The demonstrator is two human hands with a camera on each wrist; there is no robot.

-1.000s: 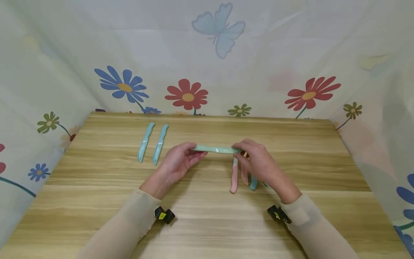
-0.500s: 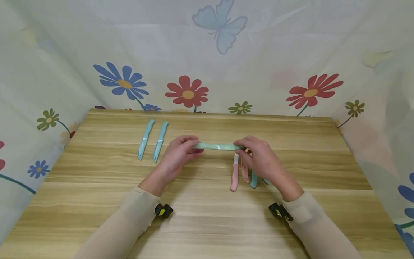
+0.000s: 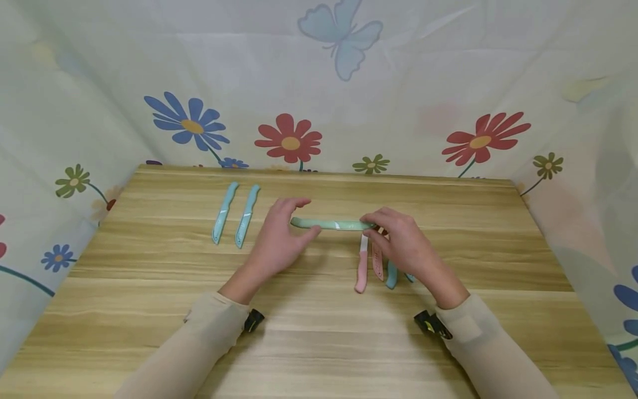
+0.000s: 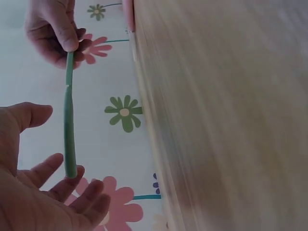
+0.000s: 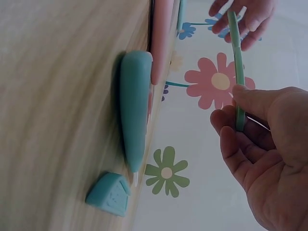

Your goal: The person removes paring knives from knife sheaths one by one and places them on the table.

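A green knife in its matching sheath (image 3: 326, 224) is held level above the table. My right hand (image 3: 404, 241) pinches the sheath end between thumb and fingers, as the right wrist view also shows on the green knife (image 5: 239, 62). Around the handle end my left hand (image 3: 279, 238) has its thumb and fingers spread. In the left wrist view the handle (image 4: 70, 139) ends close by the fingers (image 4: 45, 168), with the thumb standing apart from it.
Two sheathed turquoise knives (image 3: 226, 213) lie side by side at the back left. Below my right hand lie an unsheathed pink knife (image 3: 361, 271), a pink sheath (image 3: 377, 263), a turquoise knife (image 3: 391, 275) and a turquoise sheath (image 5: 109, 195). A flowered curtain (image 3: 418, 66) borders the wooden table (image 3: 319, 354).
My left hand has let go of the green knife's handle and spread its fingers. My right hand keeps its pinch on the sheath end, and the knife stays nearly in place.
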